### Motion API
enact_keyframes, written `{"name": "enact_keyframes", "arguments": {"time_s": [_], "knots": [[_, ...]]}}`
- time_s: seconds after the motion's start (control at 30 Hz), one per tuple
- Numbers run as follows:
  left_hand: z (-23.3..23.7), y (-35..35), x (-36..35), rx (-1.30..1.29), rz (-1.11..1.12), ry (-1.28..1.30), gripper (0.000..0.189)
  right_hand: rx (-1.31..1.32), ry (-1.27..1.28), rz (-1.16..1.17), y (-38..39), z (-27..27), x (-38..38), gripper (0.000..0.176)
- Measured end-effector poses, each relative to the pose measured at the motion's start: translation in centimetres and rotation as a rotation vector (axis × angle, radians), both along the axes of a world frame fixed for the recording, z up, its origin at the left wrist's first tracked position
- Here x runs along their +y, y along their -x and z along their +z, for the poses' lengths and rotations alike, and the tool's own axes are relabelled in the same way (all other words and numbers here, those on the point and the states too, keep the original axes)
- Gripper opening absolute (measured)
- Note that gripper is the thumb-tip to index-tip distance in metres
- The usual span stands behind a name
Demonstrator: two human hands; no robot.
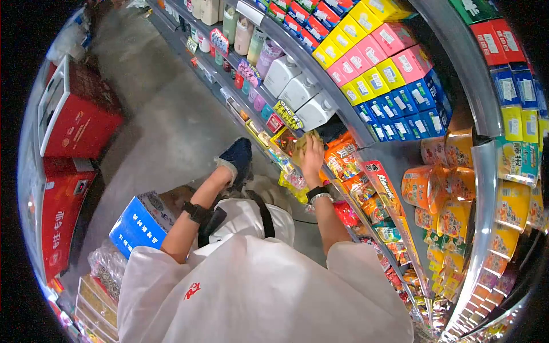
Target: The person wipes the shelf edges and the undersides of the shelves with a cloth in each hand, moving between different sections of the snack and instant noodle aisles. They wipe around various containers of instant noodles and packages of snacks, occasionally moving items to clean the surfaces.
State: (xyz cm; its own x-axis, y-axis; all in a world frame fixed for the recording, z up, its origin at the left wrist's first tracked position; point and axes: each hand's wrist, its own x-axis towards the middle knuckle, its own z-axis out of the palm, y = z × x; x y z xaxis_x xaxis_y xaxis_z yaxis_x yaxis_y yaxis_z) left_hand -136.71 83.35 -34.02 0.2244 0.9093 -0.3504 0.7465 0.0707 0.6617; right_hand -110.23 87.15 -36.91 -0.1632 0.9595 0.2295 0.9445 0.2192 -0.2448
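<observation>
My right hand (312,155), with a dark band and bracelet at the wrist, reaches to the shelf edge. Its fingers are wrapped over a crumpled olive-tan cloth (299,150). Close by are orange snack bags (342,159) and white jugs (316,111). My left hand (216,182) is low over the floor, beyond a black watch. At its end is a dark blue item (239,155) with a pale frayed edge; whether I hold it, wear it or only overlap it cannot be told. The fingers of that hand are hidden.
Stocked shelves (366,140) run down the right with boxes, bottles and noodle tubs (424,186). Red cartons (80,111) line the left side. A blue box (137,226) stands beside me on the left. Grey floor (154,86) runs between.
</observation>
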Motion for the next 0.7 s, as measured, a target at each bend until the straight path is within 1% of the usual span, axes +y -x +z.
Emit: {"name": "enact_keyframes", "arguments": {"time_s": [0.07, 0.1, 0.13, 0.23, 0.3, 0.4, 0.43, 0.5, 0.53, 0.6, 0.67, 0.7], "knots": [[0.1, 0.1, -0.4, 0.002, 0.016, 0.045, 0.055, -0.06, -0.01, -0.056, 0.2, -0.2, 1.6, 0.043], [0.4, 0.1, -0.4, 0.017, 0.007, 0.061, 0.054, -0.051, -0.06, -0.047, 0.2, -0.4, 2.2, 0.041], [0.7, -0.1, -0.4, 0.035, -0.013, 0.074, 0.053, -0.049, -0.056, -0.043, 0.0, -0.5, 2.4, 0.041], [2.2, -0.8, -0.2, 0.111, -0.094, 0.122, 0.051, -0.039, 0.017, -0.064, 0.1, 0.6, 2.5, 0.038], [3.3, -1.3, 0.0, 0.15, -0.14, 0.159, 0.05, -0.119, 0.084, -0.034, -0.4, 1.0, 3.0, 0.033], [4.6, -1.7, 0.1, 0.172, -0.171, 0.205, 0.047, -0.079, 0.12, -0.049, -0.9, 1.9, 2.9, 0.029], [4.7, -1.6, 0.0, 0.173, -0.167, 0.206, 0.047, -0.084, 0.104, -0.051, -1.2, 1.6, 2.9, 0.027], [4.7, -1.4, -0.6, 0.138, -0.143, 0.031, 0.043, -0.116, 0.097, -0.057, -1.6, 1.7, 2.6, 0.027], [3.6, -1.0, -0.7, 0.134, -0.136, 0.036, 0.043, -0.15, 0.089, -0.067, -1.8, 1.7, 2.4, 0.028], [-2.4, 0.9, -0.2, 0.253, -0.176, -0.213, 0.044, -0.199, 0.109, -0.044, -2.4, 1.1, 2.2, 0.028], [-23.0, 6.1, 3.1, -0.037, -0.179, -0.063, 0.047, -0.247, 0.09, -0.052, -2.0, 1.2, 2.3, 0.028], [-31.7, 8.4, 4.7, -0.174, -0.173, 0.022, 0.048, -0.251, 0.088, -0.061, -1.9, 1.0, 2.4, 0.027]]}}
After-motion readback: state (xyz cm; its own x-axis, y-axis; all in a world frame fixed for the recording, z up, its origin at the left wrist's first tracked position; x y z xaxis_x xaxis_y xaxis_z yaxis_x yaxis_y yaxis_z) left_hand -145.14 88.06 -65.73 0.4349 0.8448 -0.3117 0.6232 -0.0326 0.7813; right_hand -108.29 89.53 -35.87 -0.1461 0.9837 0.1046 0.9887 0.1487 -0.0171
